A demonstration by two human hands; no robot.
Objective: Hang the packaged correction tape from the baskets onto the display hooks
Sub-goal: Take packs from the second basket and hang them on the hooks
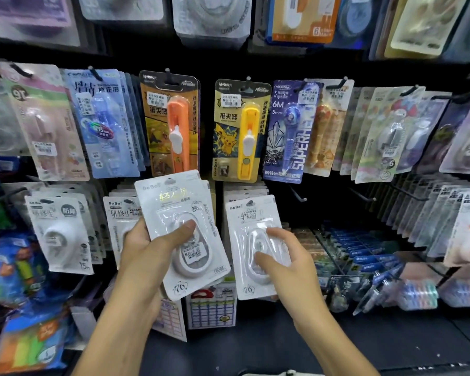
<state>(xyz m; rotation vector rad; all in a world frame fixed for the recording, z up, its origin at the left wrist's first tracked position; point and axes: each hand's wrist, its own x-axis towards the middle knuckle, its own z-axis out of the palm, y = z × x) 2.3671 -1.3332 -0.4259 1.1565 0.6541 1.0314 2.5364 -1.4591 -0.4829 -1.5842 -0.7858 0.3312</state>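
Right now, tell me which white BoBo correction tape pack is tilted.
The pack gripped in the left hand: this tilted BoBo pack leans left, while the pack at the right hand hangs nearly straight.

A black display wall [323, 69] filled the whole view, set with rows of thin black metal hooks [299, 195] that jutted forward. Along its upper edge hung a blurred row of pale and orange blister cards [303, 20]. At the lower right, slanted black wire racks [337, 256] held rows of blue packets. Below ran a dark flat shelf ledge [255, 346]. The light was even and bright, glinting off the plastic.
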